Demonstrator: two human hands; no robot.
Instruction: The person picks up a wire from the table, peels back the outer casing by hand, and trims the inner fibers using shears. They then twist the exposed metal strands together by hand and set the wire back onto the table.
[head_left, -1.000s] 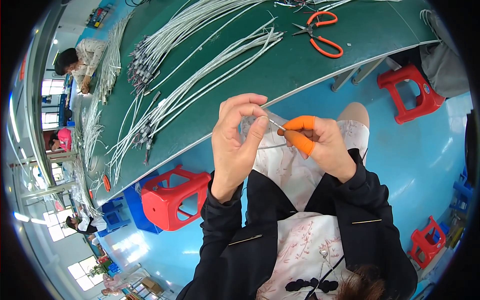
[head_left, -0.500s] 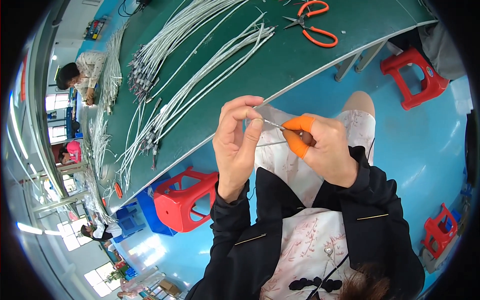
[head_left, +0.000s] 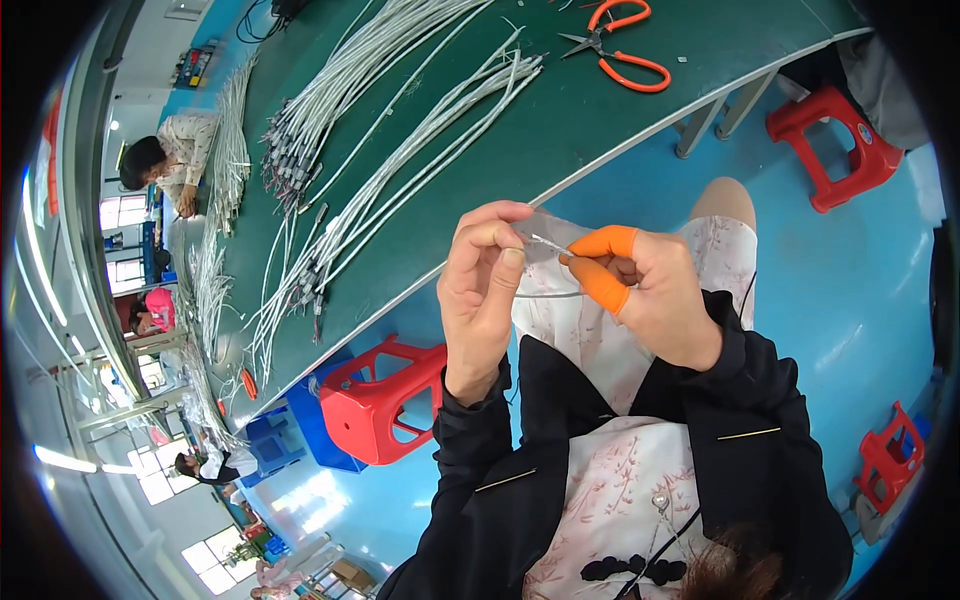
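Observation:
Over my lap, my right hand [head_left: 655, 290], with orange finger covers on thumb and forefinger, pinches a thin cable close to its end. The cable's silvery end [head_left: 548, 244] sticks out toward my left hand [head_left: 483, 290]. My left thumb and forefinger are closed together just beside that tip; whatever they hold is too small to make out. A grey length of cable [head_left: 550, 295] passes behind the hands, across my lap. On the green table [head_left: 590, 125], orange-handled pliers [head_left: 615, 50] lie at the far side, jaws apart.
Bundles of pale cables [head_left: 400, 175] with dark connector ends lie across the table. Red stools stand left [head_left: 375, 405], far right [head_left: 840, 145] and lower right [head_left: 890, 455]. Beside the left stool is a blue bin [head_left: 325, 435]. People sit along the table's far left.
The left fingertips have drawn slightly off the cable's tip, and more of its silvery end shows. The right hand keeps its pinch. The whole view has shifted a little.

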